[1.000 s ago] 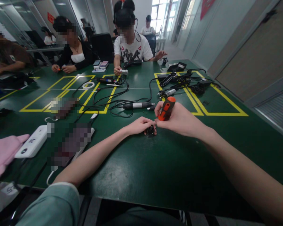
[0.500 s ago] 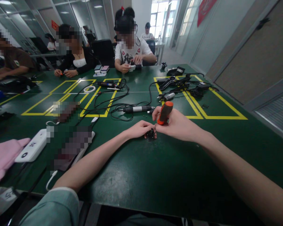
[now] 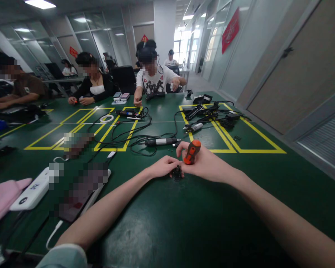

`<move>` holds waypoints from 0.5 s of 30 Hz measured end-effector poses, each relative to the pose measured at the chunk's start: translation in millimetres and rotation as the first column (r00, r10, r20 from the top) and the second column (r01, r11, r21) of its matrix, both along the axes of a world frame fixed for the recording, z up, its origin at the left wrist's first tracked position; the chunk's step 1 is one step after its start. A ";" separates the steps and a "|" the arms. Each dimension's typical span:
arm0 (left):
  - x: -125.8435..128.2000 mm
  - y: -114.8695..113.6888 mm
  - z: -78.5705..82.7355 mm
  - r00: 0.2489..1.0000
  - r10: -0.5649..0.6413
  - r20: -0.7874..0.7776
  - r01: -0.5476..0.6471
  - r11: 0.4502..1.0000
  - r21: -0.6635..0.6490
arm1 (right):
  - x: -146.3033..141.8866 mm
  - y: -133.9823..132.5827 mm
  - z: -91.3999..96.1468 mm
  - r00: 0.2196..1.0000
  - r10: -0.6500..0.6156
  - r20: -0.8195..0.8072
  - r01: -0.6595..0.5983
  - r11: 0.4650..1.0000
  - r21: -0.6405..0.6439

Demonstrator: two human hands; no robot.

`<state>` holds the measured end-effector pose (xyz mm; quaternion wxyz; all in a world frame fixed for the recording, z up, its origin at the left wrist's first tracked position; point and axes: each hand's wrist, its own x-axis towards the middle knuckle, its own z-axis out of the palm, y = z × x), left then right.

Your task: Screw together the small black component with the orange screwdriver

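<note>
A small dark round part (image 3: pixel 176 174) with a short raised neck rests on the green table (image 3: pixel 156 223). My left hand (image 3: pixel 164 166) is closed around its far side, thumb and fingers against it. Just to the right, my right hand (image 3: pixel 201 162) is closed on a screwdriver with an orange and black handle (image 3: pixel 192 152). The handle tilts up out of the fist. The screwdriver's shaft and tip are hidden by my fingers, so I cannot tell exactly where the tip touches.
Beyond my hands lies a black and silver pen-shaped power tool (image 3: pixel 162 142) with cables. Black tools and cords (image 3: pixel 212 113) are heaped at the right. On the left are a phone (image 3: pixel 83 193), a white power strip (image 3: pixel 33 190) and pink cloth (image 3: pixel 5 199). Co-workers (image 3: pixel 156 80) sit opposite.
My view has tilted up, so the table sits lower in the frame. Both hands keep their places at the part. The co-worker opposite has moved their hands apart.
</note>
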<state>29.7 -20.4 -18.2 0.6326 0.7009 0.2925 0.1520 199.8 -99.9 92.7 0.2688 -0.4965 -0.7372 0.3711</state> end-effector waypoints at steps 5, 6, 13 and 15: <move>-1.3 1.6 -4.4 1.000 -0.004 0.013 0.004 1.000 0.007 | -1.2 0.2 -0.6 1.000 -0.004 0.001 0.004 1.000 -0.018; -1.3 1.7 -5.0 1.000 -0.002 0.012 0.002 1.000 0.008 | -1.4 -0.1 0.1 1.000 0.000 -0.001 0.000 1.000 -0.024; -1.0 1.0 -2.7 1.000 0.008 0.009 -0.008 1.000 0.008 | -2.0 -2.0 5.8 1.000 0.006 -0.026 -0.007 1.000 -0.011; -1.0 0.7 -1.5 1.000 0.008 0.005 -0.008 1.000 0.001 | -2.2 -1.8 6.7 1.000 0.007 -0.022 -0.007 1.000 -0.015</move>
